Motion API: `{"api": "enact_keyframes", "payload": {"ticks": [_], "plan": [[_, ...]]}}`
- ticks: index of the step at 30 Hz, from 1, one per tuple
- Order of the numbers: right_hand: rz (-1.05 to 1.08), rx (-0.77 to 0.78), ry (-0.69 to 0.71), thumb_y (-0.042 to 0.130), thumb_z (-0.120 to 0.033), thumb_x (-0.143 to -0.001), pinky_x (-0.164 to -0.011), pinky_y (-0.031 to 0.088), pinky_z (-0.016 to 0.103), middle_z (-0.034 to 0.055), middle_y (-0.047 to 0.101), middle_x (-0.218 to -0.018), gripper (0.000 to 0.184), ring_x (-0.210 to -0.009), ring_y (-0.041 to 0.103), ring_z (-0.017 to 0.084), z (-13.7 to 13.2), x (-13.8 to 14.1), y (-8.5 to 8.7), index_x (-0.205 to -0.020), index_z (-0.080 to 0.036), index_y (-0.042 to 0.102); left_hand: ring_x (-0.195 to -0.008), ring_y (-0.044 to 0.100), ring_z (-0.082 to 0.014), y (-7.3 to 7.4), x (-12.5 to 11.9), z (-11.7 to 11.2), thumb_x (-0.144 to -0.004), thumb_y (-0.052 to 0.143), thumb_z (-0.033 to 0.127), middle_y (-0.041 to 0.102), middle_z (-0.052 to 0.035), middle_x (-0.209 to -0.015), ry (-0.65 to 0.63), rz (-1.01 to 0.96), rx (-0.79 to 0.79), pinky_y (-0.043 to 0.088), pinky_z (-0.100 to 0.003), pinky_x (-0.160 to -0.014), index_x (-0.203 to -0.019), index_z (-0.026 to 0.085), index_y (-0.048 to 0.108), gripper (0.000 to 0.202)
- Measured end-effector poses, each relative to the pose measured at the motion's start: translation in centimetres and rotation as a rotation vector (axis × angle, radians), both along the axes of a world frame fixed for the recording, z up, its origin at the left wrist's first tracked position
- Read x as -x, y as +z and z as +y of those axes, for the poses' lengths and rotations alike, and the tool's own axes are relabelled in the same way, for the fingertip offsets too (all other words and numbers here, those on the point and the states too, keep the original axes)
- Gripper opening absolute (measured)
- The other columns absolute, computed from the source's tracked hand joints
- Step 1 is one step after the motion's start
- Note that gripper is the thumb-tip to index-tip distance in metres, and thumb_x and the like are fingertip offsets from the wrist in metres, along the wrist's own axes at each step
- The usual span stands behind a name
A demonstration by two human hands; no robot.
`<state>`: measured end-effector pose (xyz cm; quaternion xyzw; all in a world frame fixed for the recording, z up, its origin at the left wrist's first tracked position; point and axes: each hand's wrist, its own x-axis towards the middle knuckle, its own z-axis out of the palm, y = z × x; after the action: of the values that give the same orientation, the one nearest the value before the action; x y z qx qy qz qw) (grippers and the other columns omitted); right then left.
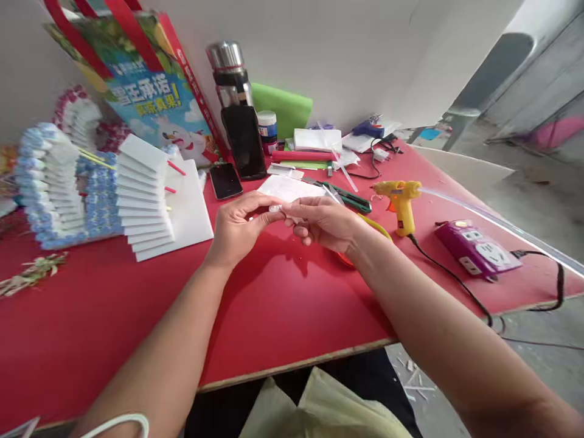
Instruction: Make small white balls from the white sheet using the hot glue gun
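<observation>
Both hands meet above the middle of the red table. My left hand and my right hand pinch a small white piece between their fingertips; it is too small to make out further. Just behind the hands lies a white sheet. A yellow glue gun stands upright to the right of my right hand, its black cord running off the table's right edge.
White stepped foam model and a blue-and-white one at left. Two phones, a steel flask, a green-handled cutter, a purple power strip, and a printed bag at back.
</observation>
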<state>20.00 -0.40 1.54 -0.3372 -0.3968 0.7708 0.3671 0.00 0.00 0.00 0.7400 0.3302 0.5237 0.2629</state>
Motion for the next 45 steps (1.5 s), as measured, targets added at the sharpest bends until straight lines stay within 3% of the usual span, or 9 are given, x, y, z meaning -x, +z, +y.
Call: {"api": "enact_keyframes", "payload": {"ticks": [4,10,17,19,23,28,32,40,45], "plan": [[-0.078,-0.044,-0.054,0.08,-0.029,-0.081,-0.043,0.049,0.018,0.0051,0.074,-0.084,0.02,-0.052,0.06,0.008,0.2,0.1,-0.2,-0.088,-0.013,0.071,-0.087,0.07,-0.0194,0.1,-0.2,-0.2,-0.084,0.08,0.034,0.077,-0.0053,-0.096,0.002,0.028,0.04,0.054,-0.03,-0.082,-0.1,0.023,0.082,0.02],[-0.047,0.031,-0.039,0.075,-0.014,-0.08,-0.035,0.032,0.016,0.0046,0.071,-0.067,0.01,-0.038,0.04,0.003,0.2,0.1,0.3,-0.077,-0.012,0.066,-0.092,0.071,-0.0218,0.3,-0.4,-0.4,-0.085,0.078,0.041,0.077,-0.007,-0.098,0.023,0.065,0.046,0.054,-0.032,-0.085,-0.1,0.023,0.082,0.024],[-0.207,-0.121,-0.118,0.069,-0.013,-0.084,-0.034,0.041,0.019,0.0105,0.076,-0.069,0.008,-0.037,0.051,0.009,0.0,0.4,0.2,-0.078,-0.012,0.064,-0.093,0.071,-0.0221,0.0,-0.3,-0.3,-0.084,0.079,0.041,0.078,-0.0069,-0.098,0.046,0.083,0.076,0.055,-0.032,-0.083,-0.098,0.022,0.082,0.023],[-0.159,-0.079,-0.062,0.065,-0.019,-0.091,-0.038,0.048,0.02,0.0128,0.078,-0.077,0.011,-0.042,0.059,0.011,0.2,0.3,0.2,-0.083,-0.011,0.066,-0.092,0.071,-0.0219,0.0,-0.2,-0.3,-0.084,0.079,0.039,0.078,-0.0065,-0.097,0.063,0.08,0.073,0.056,-0.032,-0.082,-0.098,0.023,0.082,0.021],[0.05,0.142,0.12,0.039,-0.039,-0.106,-0.046,0.057,0.023,0.0174,0.079,-0.09,0.042,-0.055,0.069,0.016,0.8,-0.1,0.3,-0.097,-0.01,0.067,-0.092,0.071,-0.0217,0.1,0.0,-0.2,-0.087,0.077,0.036,0.078,-0.0062,-0.097,0.095,0.089,0.037,0.056,-0.033,-0.084,-0.096,0.024,0.082,0.017],[0.158,0.316,0.122,0.041,-0.017,-0.103,-0.042,0.05,0.016,0.0115,0.076,-0.078,0.025,-0.046,0.058,0.008,1.2,-0.4,0.1,-0.102,-0.008,0.065,-0.09,0.07,-0.0198,0.1,0.1,-0.2,-0.086,0.077,0.036,0.077,-0.006,-0.096,0.115,0.122,-0.034,0.055,-0.03,-0.08,-0.098,0.024,0.082,0.018],[0.156,0.356,0.101,0.047,-0.014,-0.099,-0.037,0.043,0.013,0.0054,0.07,-0.07,0.018,-0.04,0.046,0.004,0.9,-0.1,0.3,-0.096,-0.009,0.065,-0.088,0.07,-0.0184,0.1,0.1,-0.2,-0.087,0.076,0.034,0.077,-0.0058,-0.095,0.12,0.155,-0.062,0.054,-0.028,-0.077,-0.098,0.023,0.081,0.016],[-0.125,0.031,-0.073,0.07,-0.022,-0.088,-0.036,0.043,0.021,0.0041,0.066,-0.066,0.013,-0.041,0.046,0.008,0.1,0.6,0.1,-0.081,-0.011,0.067,-0.089,0.071,-0.0181,0.0,0.0,-0.2,-0.088,0.076,0.03,0.078,-0.0054,-0.097,0.087,0.173,-0.067,0.054,-0.027,-0.077,-0.099,0.024,0.081,0.014],[-0.362,-0.275,-0.129,0.063,-0.024,-0.09,-0.042,0.043,0.024,0.0025,0.066,-0.062,0.02,-0.041,0.046,0.009,-0.1,0.9,-0.5,-0.074,-0.013,0.068,-0.088,0.07,-0.0184,-0.3,0.0,-0.1,-0.086,0.077,0.036,0.077,-0.0054,-0.095,0.103,0.173,0.013,0.054,-0.028,-0.076,-0.098,0.023,0.082,0.018]]}}
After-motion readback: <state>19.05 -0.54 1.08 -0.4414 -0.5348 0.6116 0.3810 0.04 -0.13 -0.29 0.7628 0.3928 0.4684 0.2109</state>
